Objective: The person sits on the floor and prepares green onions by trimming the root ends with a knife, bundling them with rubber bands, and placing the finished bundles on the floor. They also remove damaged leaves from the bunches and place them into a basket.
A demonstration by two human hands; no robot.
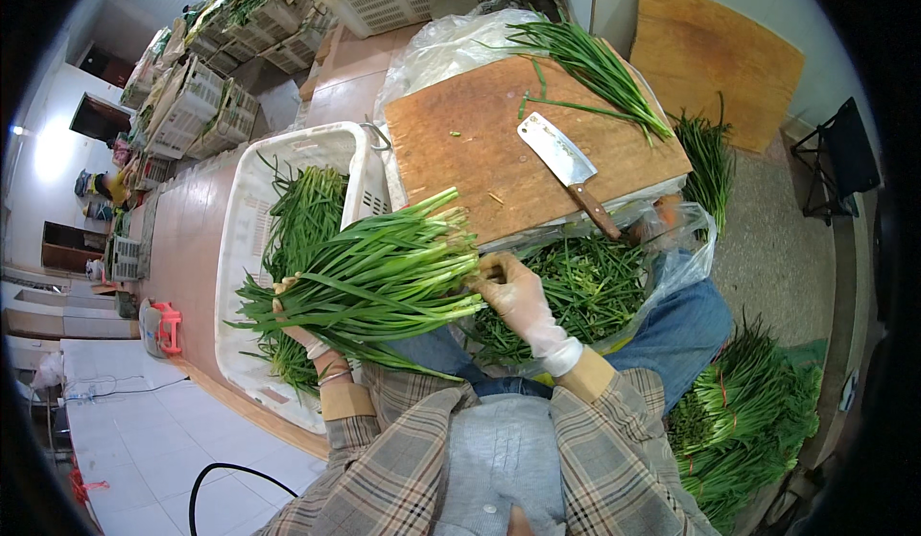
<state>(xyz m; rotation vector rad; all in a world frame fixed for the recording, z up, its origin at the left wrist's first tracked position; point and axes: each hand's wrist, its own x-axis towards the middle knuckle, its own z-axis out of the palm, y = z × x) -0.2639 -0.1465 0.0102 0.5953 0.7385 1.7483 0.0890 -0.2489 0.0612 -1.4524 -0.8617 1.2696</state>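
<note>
My left hand (296, 320), in a thin pale glove, is closed under the leafy end of a large bunch of garlic chives (388, 270). The bunch lies across it, partly over a white plastic crate (230, 277) holding more chives. At the pale cut ends, my right hand (512, 295), also gloved, has its thumb and fingertips bent together; whether they pinch a stem cannot be told. Beyond it is a wooden board (460, 147) with a cleaver (565, 158), scraps and another heap of chives (597, 75). Below the board, a clear plastic bag (701, 237) holds loose green trimmings (583, 288).
Tied chive bundles (741, 421) lie on the floor at the right, with another bunch (709, 169) beside the board. A plywood sheet (712, 61) leans on the wall near a folding stool (838, 162). Stacked crates (191, 108) stand at upper left, and a person (115, 187) is far off.
</note>
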